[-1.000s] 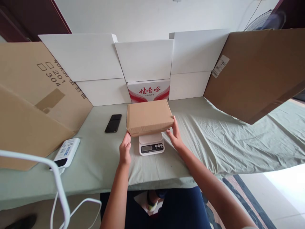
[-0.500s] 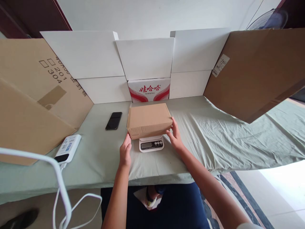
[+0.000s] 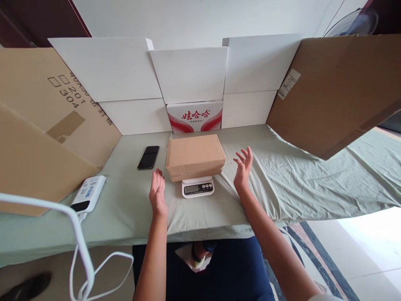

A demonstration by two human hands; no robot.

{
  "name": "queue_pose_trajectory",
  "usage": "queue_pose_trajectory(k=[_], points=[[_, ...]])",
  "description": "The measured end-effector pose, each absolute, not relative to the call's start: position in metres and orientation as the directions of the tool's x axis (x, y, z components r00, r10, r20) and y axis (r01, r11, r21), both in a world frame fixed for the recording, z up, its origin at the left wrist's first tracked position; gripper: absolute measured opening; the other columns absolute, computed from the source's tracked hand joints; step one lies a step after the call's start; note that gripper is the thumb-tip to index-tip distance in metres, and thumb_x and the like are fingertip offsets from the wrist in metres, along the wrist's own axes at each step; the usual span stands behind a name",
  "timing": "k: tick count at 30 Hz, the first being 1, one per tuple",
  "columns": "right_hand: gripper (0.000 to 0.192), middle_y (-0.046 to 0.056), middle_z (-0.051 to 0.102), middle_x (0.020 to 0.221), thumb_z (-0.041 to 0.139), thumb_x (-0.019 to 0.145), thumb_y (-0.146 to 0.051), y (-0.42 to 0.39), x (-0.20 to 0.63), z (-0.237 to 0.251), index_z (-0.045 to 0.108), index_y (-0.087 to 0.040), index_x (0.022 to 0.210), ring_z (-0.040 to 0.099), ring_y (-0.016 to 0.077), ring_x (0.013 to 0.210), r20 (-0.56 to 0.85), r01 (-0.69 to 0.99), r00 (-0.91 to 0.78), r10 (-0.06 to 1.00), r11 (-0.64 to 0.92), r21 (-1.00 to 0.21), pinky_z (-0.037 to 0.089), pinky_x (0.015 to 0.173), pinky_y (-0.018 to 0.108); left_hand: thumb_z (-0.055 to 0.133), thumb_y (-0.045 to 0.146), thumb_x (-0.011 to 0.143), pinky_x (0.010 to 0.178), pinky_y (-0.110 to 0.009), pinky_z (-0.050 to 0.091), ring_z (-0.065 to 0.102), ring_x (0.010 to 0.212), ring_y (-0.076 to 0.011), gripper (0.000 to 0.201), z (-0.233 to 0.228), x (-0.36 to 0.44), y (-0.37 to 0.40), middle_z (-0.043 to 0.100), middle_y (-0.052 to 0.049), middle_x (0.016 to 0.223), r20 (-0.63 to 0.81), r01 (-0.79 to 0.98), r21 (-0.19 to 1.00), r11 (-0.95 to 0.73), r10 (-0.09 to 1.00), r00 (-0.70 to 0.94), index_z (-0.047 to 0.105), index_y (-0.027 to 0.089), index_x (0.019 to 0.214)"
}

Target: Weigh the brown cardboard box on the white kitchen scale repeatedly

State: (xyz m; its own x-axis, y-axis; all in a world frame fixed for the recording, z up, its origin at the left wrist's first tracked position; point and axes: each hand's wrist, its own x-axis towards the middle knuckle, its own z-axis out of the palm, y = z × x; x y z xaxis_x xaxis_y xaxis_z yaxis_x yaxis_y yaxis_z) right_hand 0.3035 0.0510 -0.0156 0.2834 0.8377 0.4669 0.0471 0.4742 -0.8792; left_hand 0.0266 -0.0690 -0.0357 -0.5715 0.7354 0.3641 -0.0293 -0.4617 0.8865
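Both hands are drawn off the brown box [image 3: 194, 155]; left hand [image 3: 157, 193] and right hand [image 3: 242, 170] are opened, empty. Scale [image 3: 198, 187] is half hidden, its display unreadable.

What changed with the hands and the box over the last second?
Both hands let go of the brown box: the left hand and right hand drew back to either side, open and apart from it. The box stayed resting on the scale; the phone stayed put.

a black flat phone [image 3: 148, 157] lies on the pale green cloth-covered table [image 3: 297, 184]; a white rectangular power bank [image 3: 88, 193] sits near brown cardboard sheets [image 3: 37, 138]; white folded boxes [image 3: 188, 75] stand behind.
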Motion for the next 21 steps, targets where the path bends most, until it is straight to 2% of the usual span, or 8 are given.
queue_pose_trajectory(k=[6, 11, 17, 19, 21], points=[[0.063, 0.009, 0.054, 0.146, 0.050, 0.095, -0.053, 0.045, 0.292, -0.017, 0.036, -0.036, 0.154, 0.057, 0.0307, 0.131, 0.469, -0.041, 0.004, 0.883, 0.468, -0.883, 0.049, 0.107, 0.053, 0.057, 0.053, 0.090, 0.123, -0.045, 0.032, 0.039, 0.149, -0.0306, 0.070, -0.040, 0.029, -0.066, 0.043, -0.014, 0.160, 0.286, -0.070, 0.926, -0.370, 0.813, -0.507, 0.048, 0.023, 0.152], [0.062, 0.004, 0.047, 0.158, 0.056, 0.093, -0.060, 0.043, 0.290, -0.020, 0.045, -0.038, 0.150, 0.052, 0.0320, 0.137, 0.482, -0.032, -0.174, 0.859, 0.484, -0.874, 0.049, 0.109, 0.049, 0.059, 0.054, 0.089, 0.123, -0.045, 0.031, 0.039, 0.149, -0.0308, 0.068, -0.042, 0.029, -0.067, 0.048, -0.012, 0.157, 0.256, -0.070, 0.943, -0.325, 0.844, -0.471, 0.054, 0.023, 0.149], [0.056, 0.004, 0.050, 0.154, 0.055, 0.094, -0.057, 0.041, 0.290, -0.020, 0.049, -0.038, 0.147, 0.055, 0.0312, 0.133, 0.515, -0.024, -0.162, 0.842, 0.518, -0.855, 0.051, 0.106, 0.048, 0.061, 0.051, 0.088, 0.123, -0.044, 0.032, 0.041, 0.148, -0.0307, 0.067, -0.045, 0.027, -0.067, 0.050, -0.013, 0.155, 0.262, -0.072, 0.941, -0.332, 0.845, -0.466, 0.055, 0.021, 0.147], [0.059, 0.006, 0.050, 0.153, 0.054, 0.094, -0.056, 0.041, 0.291, -0.019, 0.045, -0.038, 0.149, 0.054, 0.0314, 0.133, 0.521, -0.018, -0.121, 0.845, 0.523, -0.852, 0.050, 0.107, 0.049, 0.060, 0.051, 0.088, 0.122, -0.044, 0.032, 0.042, 0.147, -0.0304, 0.066, -0.044, 0.027, -0.067, 0.050, -0.013, 0.156, 0.280, -0.060, 0.935, -0.350, 0.831, -0.481, 0.055, 0.021, 0.147], [0.063, 0.007, 0.047, 0.153, 0.050, 0.094, -0.055, 0.044, 0.294, -0.018, 0.036, -0.039, 0.153, 0.053, 0.0319, 0.134, 0.522, -0.008, 0.001, 0.853, 0.522, -0.853, 0.049, 0.107, 0.052, 0.058, 0.052, 0.089, 0.122, -0.044, 0.033, 0.041, 0.148, -0.0301, 0.066, -0.041, 0.026, -0.067, 0.047, -0.012, 0.158, 0.314, -0.039, 0.918, -0.394, 0.786, -0.533, 0.055, 0.023, 0.148]])
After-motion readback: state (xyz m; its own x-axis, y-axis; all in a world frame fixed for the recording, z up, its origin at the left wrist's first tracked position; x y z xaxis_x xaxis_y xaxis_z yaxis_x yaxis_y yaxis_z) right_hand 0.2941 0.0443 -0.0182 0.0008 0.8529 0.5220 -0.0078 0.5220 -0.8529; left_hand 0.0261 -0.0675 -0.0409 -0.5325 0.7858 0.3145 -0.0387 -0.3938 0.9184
